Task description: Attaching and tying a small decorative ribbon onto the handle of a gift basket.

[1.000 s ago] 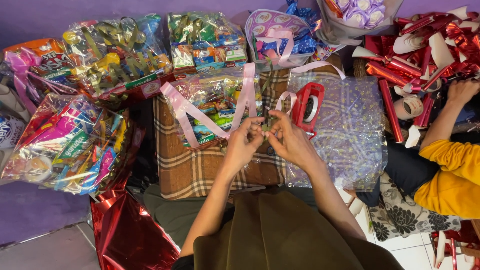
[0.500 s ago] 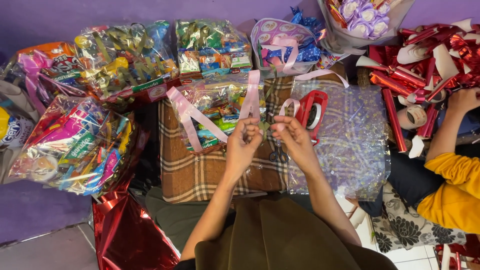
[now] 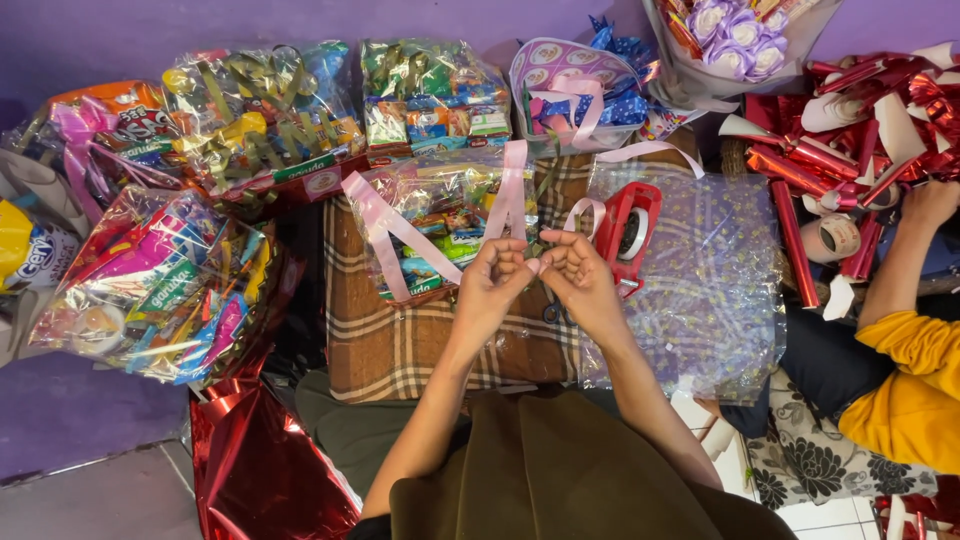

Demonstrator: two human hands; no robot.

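My left hand (image 3: 493,283) and my right hand (image 3: 574,272) meet fingertip to fingertip over a brown plaid surface (image 3: 400,345), both pinching a pink ribbon (image 3: 510,195). Its tails fan up and to the left (image 3: 385,225) over a clear-wrapped snack parcel (image 3: 440,225). A red tape dispenser (image 3: 630,232) lies just right of my right hand, with a loop of pink ribbon beside it. Dark scissors handles (image 3: 553,313) peek out under my hands.
Several cellophane-wrapped snack hampers (image 3: 150,290) crowd the left and back. Clear patterned cellophane (image 3: 710,290) covers the right part of the surface. Red foil sheet (image 3: 255,460) hangs at lower left. Another person's hand (image 3: 930,200) in a yellow sleeve rests by red foil rolls (image 3: 830,160).
My hands have stayed together on the ribbon, fingers shifting slightly. The other person's hand at the right has moved a little.
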